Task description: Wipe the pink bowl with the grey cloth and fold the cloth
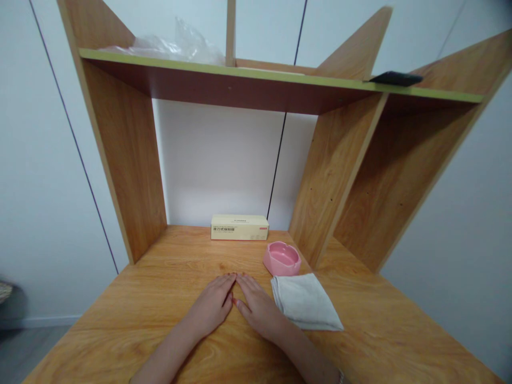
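My left hand (214, 301) lies palm down on the wooden desk (160, 298), its fingers stretched forward. Opposite it, my right hand (256, 304) rests flat too, and the fingertips of both hands meet in the middle. Neither holds anything. Just right of my right hand is a folded pale grey cloth (308, 303). Behind the cloth stands a pink bowl (280, 265) with an angular outside. Farther back, a long cream box (239, 229) with printed Chinese characters sits near the rear of the desk.
A wooden shelf (200, 66) with a yellow-green edge spans above the desk. On it lie clear plastic wrapping (176, 45) at left and a flat dark object (396, 79) at right. Upright side panels (120, 154) and a divider (332, 176) frame the space.
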Demonstrator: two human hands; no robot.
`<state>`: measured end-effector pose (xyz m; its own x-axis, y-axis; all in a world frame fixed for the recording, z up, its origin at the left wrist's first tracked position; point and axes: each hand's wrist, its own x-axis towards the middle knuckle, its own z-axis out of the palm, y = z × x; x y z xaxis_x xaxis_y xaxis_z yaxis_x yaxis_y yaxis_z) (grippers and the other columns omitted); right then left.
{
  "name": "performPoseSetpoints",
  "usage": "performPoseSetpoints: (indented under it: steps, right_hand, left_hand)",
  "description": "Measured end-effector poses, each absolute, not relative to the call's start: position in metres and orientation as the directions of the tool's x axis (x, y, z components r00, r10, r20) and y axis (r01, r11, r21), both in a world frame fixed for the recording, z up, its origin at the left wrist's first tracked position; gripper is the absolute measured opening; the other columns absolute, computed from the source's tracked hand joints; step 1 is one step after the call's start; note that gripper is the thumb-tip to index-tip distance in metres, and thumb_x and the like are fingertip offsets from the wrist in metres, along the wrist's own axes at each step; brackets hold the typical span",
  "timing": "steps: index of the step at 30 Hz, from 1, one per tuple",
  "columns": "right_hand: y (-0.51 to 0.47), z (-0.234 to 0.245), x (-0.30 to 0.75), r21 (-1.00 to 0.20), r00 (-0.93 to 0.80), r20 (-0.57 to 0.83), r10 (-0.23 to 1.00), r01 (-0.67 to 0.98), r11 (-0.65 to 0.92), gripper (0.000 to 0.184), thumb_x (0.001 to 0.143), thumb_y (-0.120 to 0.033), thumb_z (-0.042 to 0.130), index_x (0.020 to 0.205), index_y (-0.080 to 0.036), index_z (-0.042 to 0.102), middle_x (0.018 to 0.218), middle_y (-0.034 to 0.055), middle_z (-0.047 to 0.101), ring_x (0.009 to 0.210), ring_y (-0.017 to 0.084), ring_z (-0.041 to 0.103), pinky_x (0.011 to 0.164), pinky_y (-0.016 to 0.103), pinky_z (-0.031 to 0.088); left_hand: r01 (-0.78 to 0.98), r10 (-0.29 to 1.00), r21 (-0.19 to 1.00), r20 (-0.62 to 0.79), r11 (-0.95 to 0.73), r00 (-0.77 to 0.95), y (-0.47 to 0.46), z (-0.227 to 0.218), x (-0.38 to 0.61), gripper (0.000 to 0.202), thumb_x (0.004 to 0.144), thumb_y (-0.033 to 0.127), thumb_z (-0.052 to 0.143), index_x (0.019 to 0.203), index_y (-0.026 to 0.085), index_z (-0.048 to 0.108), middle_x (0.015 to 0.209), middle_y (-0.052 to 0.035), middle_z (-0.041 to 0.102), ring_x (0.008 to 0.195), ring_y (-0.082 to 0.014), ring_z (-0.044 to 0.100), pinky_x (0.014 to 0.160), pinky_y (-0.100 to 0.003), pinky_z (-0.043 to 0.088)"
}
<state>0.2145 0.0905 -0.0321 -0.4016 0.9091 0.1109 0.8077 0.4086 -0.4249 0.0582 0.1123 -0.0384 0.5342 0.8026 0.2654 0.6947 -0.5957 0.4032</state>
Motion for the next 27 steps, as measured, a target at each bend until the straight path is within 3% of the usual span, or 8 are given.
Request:
performPoseSetpoints:
  steps: [27]
  right_hand:
    - [0.0916,-0.0360,0.2147,-0.435,-0.394,0.132,0.909,0.802,0.411,0.053,0.083,-0.029,0.035,0.131,-0.006,0.031,0.137,0.0110,0.031,0.127,0.019,0.023,0.106,0.036,0.018]
  left_hand:
    - [0.689,0.803,0.414,0.268,-0.595,0.532,0.1135,-0.0400,0.0577,0.046,0.077,0.013,0.038,0.122,0.012,0.044,0.127,-0.0105,0.046,0.118,-0.0185,0.040,0.099,-0.036,0.032]
